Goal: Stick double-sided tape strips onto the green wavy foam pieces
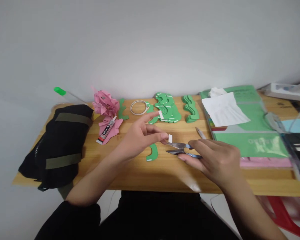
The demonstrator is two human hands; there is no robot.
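Observation:
My left hand [142, 136] pinches a small white strip [170, 138] between thumb and a finger. Another white strip [160, 115] sits at the tip of its raised index finger. My right hand [216, 160] holds small metal snips [178, 145], blades parted, their tips just below the pinched strip. Under my left hand, a curved green paper piece [153, 153] with a white strip on its end lies on the wooden table [130, 176]. Behind the hands is a pile of green cutouts [173, 111] with white strips on them.
A tape roll [139, 107], a pink paper flower [106, 103] and a glue tube [106, 130] lie behind and left. A black bag [62, 143] covers the left end. Stacked green shapes [190, 109], a pen [200, 132] and a green packet [252, 143] lie right.

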